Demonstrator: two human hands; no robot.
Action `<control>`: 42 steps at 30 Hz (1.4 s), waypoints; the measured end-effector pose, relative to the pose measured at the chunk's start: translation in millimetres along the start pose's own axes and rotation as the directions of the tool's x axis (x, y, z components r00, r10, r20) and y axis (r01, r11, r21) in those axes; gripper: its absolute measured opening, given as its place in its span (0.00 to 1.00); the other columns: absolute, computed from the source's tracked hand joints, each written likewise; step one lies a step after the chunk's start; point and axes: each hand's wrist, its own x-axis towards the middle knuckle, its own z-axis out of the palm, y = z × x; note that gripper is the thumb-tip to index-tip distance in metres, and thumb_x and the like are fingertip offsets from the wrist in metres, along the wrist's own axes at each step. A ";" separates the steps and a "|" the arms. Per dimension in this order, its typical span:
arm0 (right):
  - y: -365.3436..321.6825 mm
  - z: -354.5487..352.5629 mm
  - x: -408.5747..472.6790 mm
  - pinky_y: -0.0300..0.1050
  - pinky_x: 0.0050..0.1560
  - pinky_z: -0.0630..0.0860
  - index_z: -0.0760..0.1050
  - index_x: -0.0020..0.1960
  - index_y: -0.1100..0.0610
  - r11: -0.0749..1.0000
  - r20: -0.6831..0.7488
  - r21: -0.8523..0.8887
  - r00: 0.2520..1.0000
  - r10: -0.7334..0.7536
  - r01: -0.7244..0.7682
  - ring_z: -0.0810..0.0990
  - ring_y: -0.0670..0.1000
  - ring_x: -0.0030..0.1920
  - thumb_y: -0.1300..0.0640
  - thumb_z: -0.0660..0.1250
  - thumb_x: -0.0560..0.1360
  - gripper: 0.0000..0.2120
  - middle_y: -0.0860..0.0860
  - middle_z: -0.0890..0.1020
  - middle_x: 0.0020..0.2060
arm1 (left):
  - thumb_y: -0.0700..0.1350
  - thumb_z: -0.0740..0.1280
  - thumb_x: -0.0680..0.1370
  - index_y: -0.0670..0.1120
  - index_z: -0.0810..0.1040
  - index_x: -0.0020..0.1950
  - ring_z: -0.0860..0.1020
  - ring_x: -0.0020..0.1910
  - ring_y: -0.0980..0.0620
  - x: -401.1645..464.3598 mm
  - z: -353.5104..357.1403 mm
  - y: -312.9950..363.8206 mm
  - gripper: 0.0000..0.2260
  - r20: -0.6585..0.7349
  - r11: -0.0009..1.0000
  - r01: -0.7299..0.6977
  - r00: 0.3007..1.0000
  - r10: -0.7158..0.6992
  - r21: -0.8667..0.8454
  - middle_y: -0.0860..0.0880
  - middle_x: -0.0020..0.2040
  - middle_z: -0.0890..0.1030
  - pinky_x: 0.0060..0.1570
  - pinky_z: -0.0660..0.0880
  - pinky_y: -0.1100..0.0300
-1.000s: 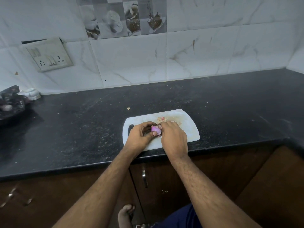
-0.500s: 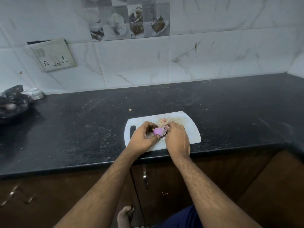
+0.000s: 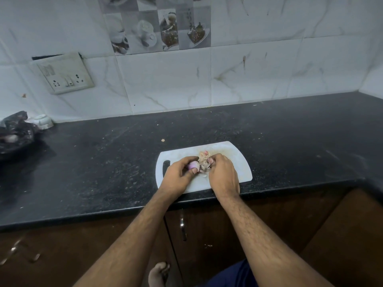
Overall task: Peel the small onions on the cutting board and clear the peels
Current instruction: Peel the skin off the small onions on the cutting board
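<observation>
The small onion [image 3: 193, 166] sits over the near-left part of the cutting board [image 3: 238, 162], pinched between the thumb and curled fingers [image 3: 194, 171] of the left hand [image 3: 179, 175]. The right hand [image 3: 222, 175], just beside it, has its fingers curled round a strip of loose skin, close to the pile of peels [image 3: 204, 160] at the board's middle.

The onion looks slick and rounded, so a hard tug on the skin could pop it out of the pinch and send it rolling off the board onto the black tabletop [image 3: 103, 162]. Dry flakes may also scatter past the board's edge, adding to the clearing.

The onion's long axis seems to run left to right along the board, the peeled end facing the peels; the far end is hidden.
</observation>
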 end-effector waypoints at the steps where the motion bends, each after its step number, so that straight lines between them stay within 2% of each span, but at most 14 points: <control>1: 0.1 -0.3 -0.8 0.53 0.52 0.79 0.76 0.60 0.53 0.999 -0.012 0.042 1.000 -0.006 0.007 0.78 0.51 0.54 0.61 0.62 0.82 0.09 0.48 0.80 0.53 | 0.43 0.70 0.81 0.50 0.79 0.69 0.79 0.62 0.60 0.5 0.2 0.3 0.16 -0.001 1.000 -0.002 1.000 0.002 0.005 0.57 0.62 0.83 0.70 0.74 0.55; 3: -0.1 -1.3 -3.7 0.50 0.55 0.79 0.75 0.65 0.50 0.994 -0.041 0.101 0.998 -0.038 0.042 0.77 0.49 0.57 0.64 0.63 0.80 0.16 0.46 0.79 0.56 | 0.43 0.70 0.81 0.50 0.79 0.66 0.79 0.61 0.61 0.2 1.1 1.8 0.14 -0.014 1.000 0.010 1.000 -0.010 -0.015 0.58 0.60 0.83 0.69 0.74 0.54; 5: 0.8 -2.8 -6.5 0.48 0.55 0.78 0.74 0.67 0.49 0.987 -0.058 0.119 0.993 -0.099 0.106 0.76 0.48 0.59 0.63 0.61 0.81 0.17 0.45 0.79 0.58 | 0.43 0.71 0.81 0.50 0.78 0.65 0.80 0.60 0.61 0.0 2.2 0.2 0.13 -0.018 1.000 0.010 1.000 -0.011 -0.022 0.58 0.59 0.83 0.69 0.74 0.52; 7: 1.3 -4.1 -7.0 0.46 0.53 0.76 0.75 0.66 0.48 0.980 -0.041 0.129 0.989 -0.145 0.150 0.75 0.46 0.59 0.54 0.58 0.84 0.13 0.44 0.80 0.58 | 0.45 0.72 0.80 0.52 0.78 0.63 0.81 0.59 0.59 0.3 2.4 -2.6 0.12 -0.023 1.000 0.001 1.000 -0.002 -0.017 0.59 0.57 0.83 0.69 0.74 0.49; 10: 1.8 -3.8 -4.5 0.47 0.53 0.75 0.76 0.63 0.48 0.981 0.058 0.048 0.980 -0.193 0.190 0.76 0.47 0.59 0.43 0.58 0.84 0.15 0.44 0.80 0.60 | 0.46 0.72 0.79 0.52 0.76 0.60 0.82 0.58 0.56 0.9 2.5 -3.7 0.11 -0.016 1.000 -0.006 1.000 0.006 -0.014 0.55 0.56 0.84 0.65 0.77 0.48; 12: 2.2 -1.5 -2.7 0.49 0.56 0.74 0.77 0.61 0.48 0.971 0.108 -0.059 0.969 -0.223 0.230 0.75 0.49 0.61 0.46 0.59 0.83 0.12 0.45 0.80 0.63 | 0.44 0.72 0.80 0.50 0.76 0.58 0.82 0.56 0.54 0.8 3.5 -2.6 0.09 -0.020 1.000 -0.025 0.999 0.025 -0.015 0.52 0.54 0.84 0.62 0.78 0.50; 15: 1.5 -2.0 -0.8 0.50 0.55 0.73 0.75 0.59 0.49 0.967 0.127 -0.095 0.967 -0.222 0.235 0.74 0.50 0.60 0.52 0.58 0.83 0.09 0.46 0.80 0.62 | 0.44 0.73 0.79 0.49 0.77 0.56 0.82 0.53 0.56 0.5 5.8 -1.0 0.08 -0.048 0.999 -0.046 0.998 0.046 0.001 0.52 0.52 0.84 0.57 0.77 0.60; 19: -2.8 -3.2 -1.1 0.49 0.53 0.71 0.72 0.64 0.53 0.948 0.144 -0.195 0.964 -0.226 0.251 0.74 0.52 0.59 0.57 0.58 0.82 0.12 0.48 0.79 0.60 | 0.43 0.73 0.79 0.48 0.78 0.58 0.81 0.52 0.62 2.3 6.6 -1.2 0.09 -0.040 1.000 -0.030 0.999 0.030 -0.003 0.53 0.53 0.85 0.56 0.75 0.66; 24: -5.0 0.0 -3.0 0.49 0.53 0.70 0.71 0.64 0.55 0.914 0.161 -0.319 0.965 -0.207 0.250 0.74 0.53 0.57 0.60 0.59 0.80 0.13 0.50 0.79 0.59 | 0.45 0.73 0.79 0.52 0.78 0.57 0.79 0.50 0.59 4.3 9.0 -4.6 0.09 -0.064 0.998 -0.026 0.997 0.030 0.060 0.53 0.53 0.83 0.53 0.73 0.63; 29: -7.9 -0.6 -1.3 0.48 0.50 0.69 0.73 0.63 0.55 0.932 0.147 -0.296 0.974 -0.173 0.211 0.74 0.53 0.56 0.59 0.57 0.81 0.13 0.50 0.81 0.57 | 0.47 0.69 0.81 0.51 0.78 0.57 0.80 0.53 0.57 4.7 6.6 -0.6 0.06 -0.026 0.999 0.032 0.999 -0.032 0.011 0.55 0.53 0.84 0.58 0.75 0.58; 31: -5.8 -1.8 -2.0 0.51 0.52 0.72 0.75 0.63 0.54 0.954 0.125 -0.233 0.978 -0.166 0.191 0.75 0.53 0.57 0.56 0.54 0.83 0.14 0.50 0.82 0.57 | 0.46 0.68 0.82 0.51 0.78 0.57 0.81 0.54 0.57 5.1 6.9 1.7 0.05 -0.036 0.999 0.041 0.998 -0.041 -0.015 0.54 0.53 0.85 0.59 0.75 0.59; 35: -5.8 -4.6 -3.7 0.52 0.53 0.71 0.77 0.60 0.54 0.979 0.130 -0.143 0.983 -0.130 0.148 0.75 0.53 0.57 0.43 0.48 0.85 0.23 0.50 0.83 0.55 | 0.47 0.67 0.83 0.49 0.78 0.56 0.83 0.53 0.58 6.8 8.2 2.1 0.03 -0.070 0.996 0.052 0.996 -0.058 -0.077 0.53 0.50 0.86 0.57 0.75 0.62; 39: -7.8 -1.5 -3.6 0.50 0.52 0.70 0.75 0.61 0.54 0.922 0.152 -0.307 0.968 -0.198 0.237 0.74 0.54 0.56 0.48 0.53 0.84 0.16 0.51 0.81 0.56 | 0.45 0.69 0.82 0.49 0.78 0.58 0.83 0.55 0.54 7.5 3.7 -2.0 0.05 -0.012 0.974 0.095 0.995 -0.099 -0.208 0.51 0.50 0.86 0.63 0.77 0.56; 42: -7.3 -1.4 -3.0 0.50 0.52 0.69 0.74 0.62 0.53 0.904 0.175 -0.343 0.963 -0.205 0.255 0.74 0.54 0.58 0.52 0.55 0.83 0.13 0.50 0.79 0.59 | 0.43 0.69 0.82 0.50 0.79 0.61 0.82 0.58 0.55 8.2 1.5 -1.9 0.09 0.041 0.975 0.111 0.994 -0.105 -0.190 0.52 0.55 0.84 0.66 0.75 0.56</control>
